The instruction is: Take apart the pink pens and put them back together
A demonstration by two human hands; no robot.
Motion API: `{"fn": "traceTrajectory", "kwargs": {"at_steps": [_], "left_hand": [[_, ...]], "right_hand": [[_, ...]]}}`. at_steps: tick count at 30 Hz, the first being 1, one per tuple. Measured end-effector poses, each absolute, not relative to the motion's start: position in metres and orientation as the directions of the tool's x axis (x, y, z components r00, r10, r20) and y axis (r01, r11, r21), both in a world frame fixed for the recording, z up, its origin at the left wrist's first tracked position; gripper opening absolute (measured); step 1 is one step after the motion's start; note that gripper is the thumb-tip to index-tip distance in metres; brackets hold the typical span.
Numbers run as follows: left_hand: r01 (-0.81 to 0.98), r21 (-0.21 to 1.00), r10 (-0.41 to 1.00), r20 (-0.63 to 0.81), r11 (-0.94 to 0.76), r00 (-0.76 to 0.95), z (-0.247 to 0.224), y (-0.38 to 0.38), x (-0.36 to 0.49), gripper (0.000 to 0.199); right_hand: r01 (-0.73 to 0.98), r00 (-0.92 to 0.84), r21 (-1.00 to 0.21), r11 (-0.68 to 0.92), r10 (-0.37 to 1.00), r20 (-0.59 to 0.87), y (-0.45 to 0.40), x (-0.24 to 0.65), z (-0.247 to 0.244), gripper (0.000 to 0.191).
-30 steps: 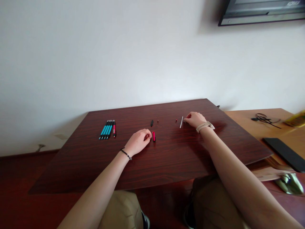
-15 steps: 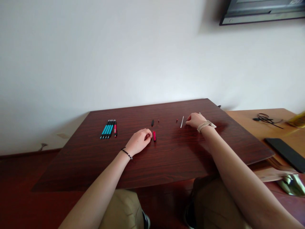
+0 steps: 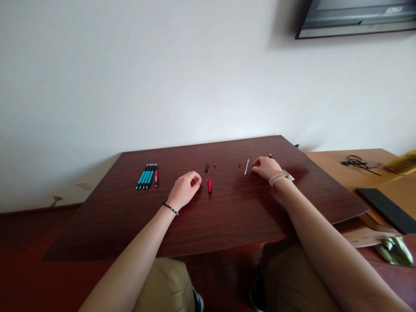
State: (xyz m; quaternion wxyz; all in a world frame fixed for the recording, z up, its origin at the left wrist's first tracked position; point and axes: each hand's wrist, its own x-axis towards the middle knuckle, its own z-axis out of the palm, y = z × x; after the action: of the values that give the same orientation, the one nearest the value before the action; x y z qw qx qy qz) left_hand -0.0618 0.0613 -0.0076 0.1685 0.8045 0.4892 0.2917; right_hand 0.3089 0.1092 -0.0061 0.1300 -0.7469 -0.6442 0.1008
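Note:
My left hand (image 3: pixel 186 188) rests on the dark wooden table with its fingers curled in, and I see nothing in them. Just right of it is a pink pen barrel (image 3: pixel 209 185). Beyond lie a black pen grip (image 3: pixel 207 167) and a tiny pen part (image 3: pixel 215 165). My right hand (image 3: pixel 264 167) is low over the table with thumb and fingers together; whatever the fingertips may hold is hidden. To its left lie a thin white pen refill (image 3: pixel 246 167) and a small red piece (image 3: pixel 239 164). A small dark piece (image 3: pixel 270 155) shows behind the right hand.
Several blue pens (image 3: pixel 146 177) and a pink pen (image 3: pixel 156 175) lie in a row at the table's left. A lighter table (image 3: pixel 354 173) on the right holds a black cable (image 3: pixel 359 162) and a flat black object (image 3: pixel 386 210). A screen (image 3: pixel 357 21) hangs on the wall.
My left hand has drawn slightly left, away from the pink barrel. The dark piece behind my right hand shows more plainly. The camera has shifted a little.

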Motion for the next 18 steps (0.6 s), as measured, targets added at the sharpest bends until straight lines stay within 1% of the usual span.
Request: {"fn": "traceTrajectory", "kwargs": {"at_steps": [3, 6, 8, 10, 12, 15, 18], "left_hand": [[0.691, 0.548, 0.881, 0.333, -0.472, 0.338, -0.012, 0.066, -0.063, 0.010], [0.685, 0.526, 0.863, 0.353, -0.503, 0.362, -0.017, 0.072, -0.063, 0.013], [0.695, 0.480, 0.842, 0.369, -0.535, 0.393, -0.019, 0.077, -0.062, 0.017], [0.713, 0.420, 0.823, 0.375, -0.561, 0.426, -0.021, 0.080, -0.059, 0.024], [0.741, 0.368, 0.822, 0.344, -0.562, 0.453, -0.022, 0.080, -0.055, 0.034], [0.776, 0.308, 0.833, 0.255, -0.551, 0.491, -0.026, 0.077, -0.049, 0.047], [0.781, 0.276, 0.828, 0.213, -0.560, 0.519, -0.031, 0.075, -0.048, 0.052]], "right_hand": [[0.939, 0.140, -0.318, -0.129, 0.990, 0.013, 0.110, 0.308, -0.011, 0.019], [0.941, 0.142, -0.313, -0.131, 0.990, 0.013, 0.110, 0.307, -0.009, 0.018], [0.938, 0.153, -0.320, -0.134, 0.988, 0.035, 0.109, 0.304, -0.004, 0.018], [0.934, 0.142, -0.342, -0.105, 0.986, 0.086, 0.107, 0.299, 0.002, 0.018], [0.922, 0.074, -0.388, -0.010, 0.986, 0.150, 0.106, 0.289, 0.009, 0.018], [0.855, -0.129, -0.465, 0.229, 0.963, 0.238, 0.105, 0.266, 0.014, 0.028], [0.773, -0.342, -0.450, 0.447, 0.891, 0.298, 0.106, 0.238, 0.008, 0.043]]}}
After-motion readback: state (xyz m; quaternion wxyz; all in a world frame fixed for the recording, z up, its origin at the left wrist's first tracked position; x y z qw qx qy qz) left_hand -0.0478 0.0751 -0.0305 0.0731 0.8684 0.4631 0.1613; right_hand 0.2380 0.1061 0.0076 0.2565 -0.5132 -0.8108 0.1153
